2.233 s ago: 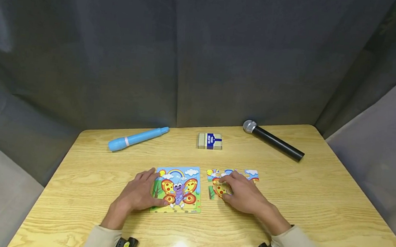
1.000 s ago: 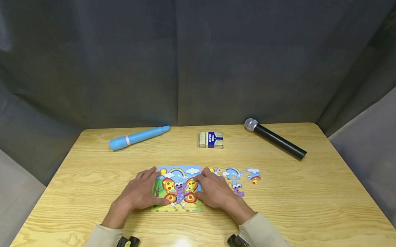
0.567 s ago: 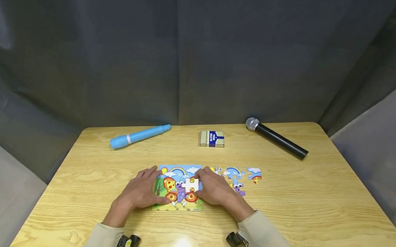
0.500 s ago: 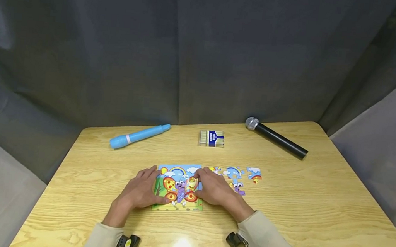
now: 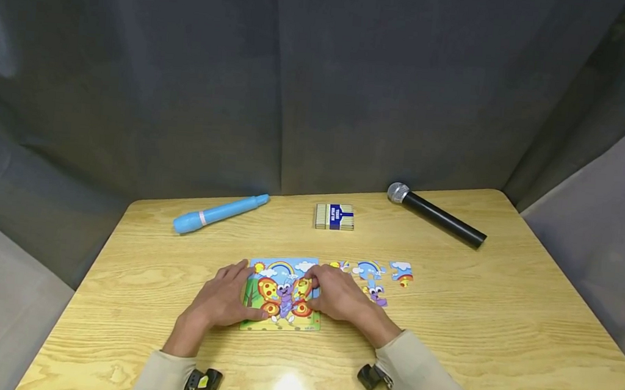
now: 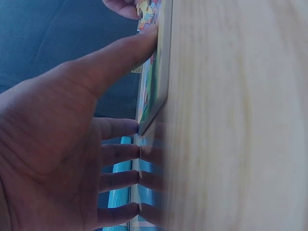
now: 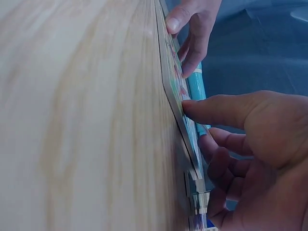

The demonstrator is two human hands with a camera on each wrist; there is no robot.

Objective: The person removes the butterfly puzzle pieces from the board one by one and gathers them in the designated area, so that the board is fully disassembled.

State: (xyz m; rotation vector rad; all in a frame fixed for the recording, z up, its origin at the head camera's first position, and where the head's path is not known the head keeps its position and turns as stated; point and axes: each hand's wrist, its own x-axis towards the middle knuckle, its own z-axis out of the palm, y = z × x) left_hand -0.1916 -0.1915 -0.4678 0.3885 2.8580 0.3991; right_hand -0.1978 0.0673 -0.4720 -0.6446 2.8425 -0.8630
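Note:
A butterfly jigsaw board [image 5: 282, 327] lies flat near the front of the table, between my hands. My left hand [image 5: 218, 298] rests at its left side, thumb on the lower part of the picture. In the left wrist view, the other fingers [image 6: 119, 180] are spread, fairly straight, with their tips on the table. My right hand [image 5: 340, 295] pinches a red-and-yellow wing puzzle piece [image 5: 302, 288] between thumb and index finger, over the right part of the board. Several loose pieces [image 5: 369, 270] lie right of the board, some partly hidden by that hand.
Behind the board, a blue stick with a white band [image 5: 220, 211] lies at the left. A small striped box with a blue label [image 5: 335, 217] is in the back middle. A black microphone [image 5: 437, 216] lies at the back right. Dark curtains [image 5: 189, 87] surround the wooden table [image 5: 478, 330].
My right hand has carried the wing piece leftward from the loose pieces onto the board. The white glare on the piece has gone as its tilt changed. My left hand has stayed in place.

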